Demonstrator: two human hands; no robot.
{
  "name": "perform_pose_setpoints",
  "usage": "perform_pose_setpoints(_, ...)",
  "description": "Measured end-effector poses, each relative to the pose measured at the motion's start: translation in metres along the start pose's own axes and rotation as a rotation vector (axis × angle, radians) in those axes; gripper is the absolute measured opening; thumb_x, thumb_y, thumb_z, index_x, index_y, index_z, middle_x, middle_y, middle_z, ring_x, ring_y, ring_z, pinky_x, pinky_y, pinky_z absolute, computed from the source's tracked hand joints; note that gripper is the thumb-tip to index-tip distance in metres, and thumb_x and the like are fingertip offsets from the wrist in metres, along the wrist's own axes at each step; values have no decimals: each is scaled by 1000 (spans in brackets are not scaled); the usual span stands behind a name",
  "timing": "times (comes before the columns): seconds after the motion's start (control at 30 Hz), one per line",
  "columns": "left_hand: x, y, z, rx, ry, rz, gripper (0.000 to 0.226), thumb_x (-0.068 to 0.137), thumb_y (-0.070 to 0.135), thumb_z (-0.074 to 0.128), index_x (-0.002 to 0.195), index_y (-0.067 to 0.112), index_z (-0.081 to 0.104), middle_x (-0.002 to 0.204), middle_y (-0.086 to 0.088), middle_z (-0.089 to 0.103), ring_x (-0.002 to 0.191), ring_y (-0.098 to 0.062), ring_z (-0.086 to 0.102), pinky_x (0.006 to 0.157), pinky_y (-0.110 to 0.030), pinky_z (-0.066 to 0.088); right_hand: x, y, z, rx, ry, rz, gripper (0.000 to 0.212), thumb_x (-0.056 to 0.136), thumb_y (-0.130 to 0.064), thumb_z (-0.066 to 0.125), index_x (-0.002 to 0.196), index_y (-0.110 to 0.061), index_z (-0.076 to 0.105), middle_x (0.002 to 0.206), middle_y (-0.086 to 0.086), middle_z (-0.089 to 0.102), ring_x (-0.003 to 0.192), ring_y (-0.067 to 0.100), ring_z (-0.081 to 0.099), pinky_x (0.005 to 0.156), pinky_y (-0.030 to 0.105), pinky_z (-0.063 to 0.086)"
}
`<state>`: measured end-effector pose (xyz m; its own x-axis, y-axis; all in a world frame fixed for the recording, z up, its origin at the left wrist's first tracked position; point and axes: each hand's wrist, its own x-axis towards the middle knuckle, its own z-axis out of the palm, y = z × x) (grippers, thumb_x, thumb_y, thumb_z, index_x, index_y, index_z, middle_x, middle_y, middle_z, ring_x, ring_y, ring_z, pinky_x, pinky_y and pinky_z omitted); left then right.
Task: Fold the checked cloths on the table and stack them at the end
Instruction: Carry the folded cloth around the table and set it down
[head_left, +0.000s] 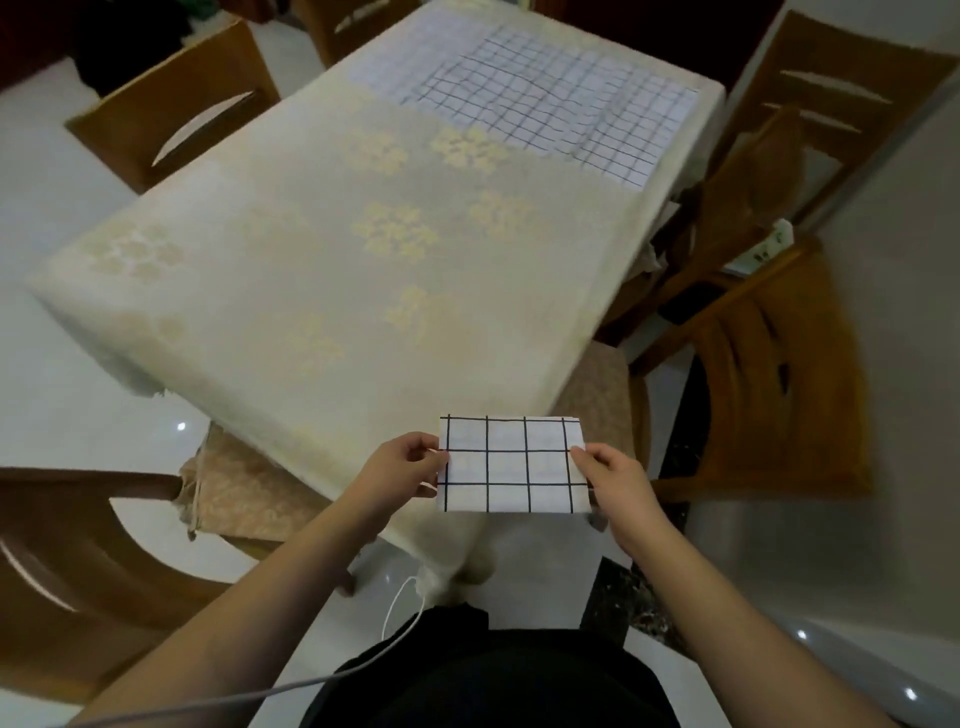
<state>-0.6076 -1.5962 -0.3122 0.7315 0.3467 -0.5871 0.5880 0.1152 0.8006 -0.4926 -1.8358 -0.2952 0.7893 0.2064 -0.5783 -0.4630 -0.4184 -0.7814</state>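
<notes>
A small folded checked cloth (511, 465) hangs over the table's near corner (332, 322), pinched at its side edges by left hand (400, 470) and right hand (615, 480). Unfolded checked cloths (545, 101) lie spread at the far end.

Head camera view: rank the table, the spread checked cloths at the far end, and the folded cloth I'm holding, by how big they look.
1. Table, by far the largest.
2. Spread checked cloths.
3. Folded cloth, pinched between both hands, left and right; it looks smallest even though it is nearest the camera.
</notes>
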Motion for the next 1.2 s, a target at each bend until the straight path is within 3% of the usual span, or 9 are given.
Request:
perform_pose_setpoints(0.13, 6, -9, -10, -36, 44, -42, 8, 91, 12, 65, 98, 8, 62, 75, -8, 64, 64, -16, 62, 63, -28, 56, 32, -13, 18, -88, -49, -25, 17, 96, -26, 61, 100, -14, 72, 94, 5, 76, 88, 21, 71, 80, 36, 58)
perform_pose_setpoints(0.23, 12, -22, -13, -70, 76, -105, 6, 91, 9, 65, 94, 5, 61, 73, -10, 64, 61, -17, 64, 67, -33, 59, 55, -24, 28, -169, -55, -67, 18, 93, -26, 65, 104, -13, 69, 101, 3, 72, 95, 18, 67, 88, 35, 53)
perform_pose_setpoints(0.37, 18, -35, -8, -126, 138, -171, 5, 91, 6, 63, 89, 4, 59, 70, -10, 64, 59, -19, 65, 73, -42, 61, 82, -37, 44, -251, -106, -90, 16, 92, -22, 66, 105, -11, 65, 99, 3, 66, 93, 14, 61, 78, 20, 46)
perform_pose_setpoints(0.47, 20, -41, -3, -133, 187, -215, 5, 91, 7, 62, 90, 5, 58, 76, -12, 64, 63, -20, 66, 65, -32, 60, 102, -42, 57, -397, -152, -137, 17, 93, -20, 65, 105, -7, 64, 91, 4, 63, 78, 9, 57, 61, 8, 43)
perform_pose_setpoints(0.6, 24, -43, -2, -82, 283, -229, 5, 92, 11, 62, 89, 8, 59, 77, -10, 66, 63, -15, 66, 57, -24, 54, 128, -50, 70, -573, -237, -218, 15, 94, -23, 64, 102, -10, 64, 89, 0, 63, 75, 6, 56, 59, 10, 40)
perform_pose_setpoints(0.77, 34, -48, 1, 71, 357, -241, 7, 91, 19, 63, 90, 13, 61, 76, -8, 72, 66, -23, 69, 58, -29, 57, 155, -61, 76, -730, -323, -257, 16, 91, -25, 67, 100, -12, 66, 87, -2, 64, 84, 15, 60, 75, 24, 42)
perform_pose_setpoints(0.87, 38, -47, 6, 177, 368, -241, 8, 92, 22, 62, 87, 15, 59, 72, -5, 70, 55, -12, 62, 55, -24, 53, 169, -66, 75, -801, -378, -295, 15, 91, -28, 67, 99, -16, 66, 87, -4, 66, 83, 13, 61, 75, 24, 44)
perform_pose_setpoints(1.1, 42, -45, 11, 334, 414, -222, 11, 90, 26, 63, 83, 19, 58, 71, 5, 65, 66, -12, 64, 65, -27, 51, 189, -66, 75, -862, -467, -361, 15, 90, -31, 67, 100, -19, 66, 85, -10, 65, 76, 8, 62, 75, 33, 56)
perform_pose_setpoints(1.2, 42, -46, 16, 362, 449, -212, 12, 91, 28, 63, 86, 19, 56, 72, 6, 61, 66, -12, 59, 64, -27, 49, 195, -64, 75, -881, -477, -378, 19, 91, -33, 66, 103, -19, 67, 87, -11, 65, 78, 1, 59, 72, 24, 51)
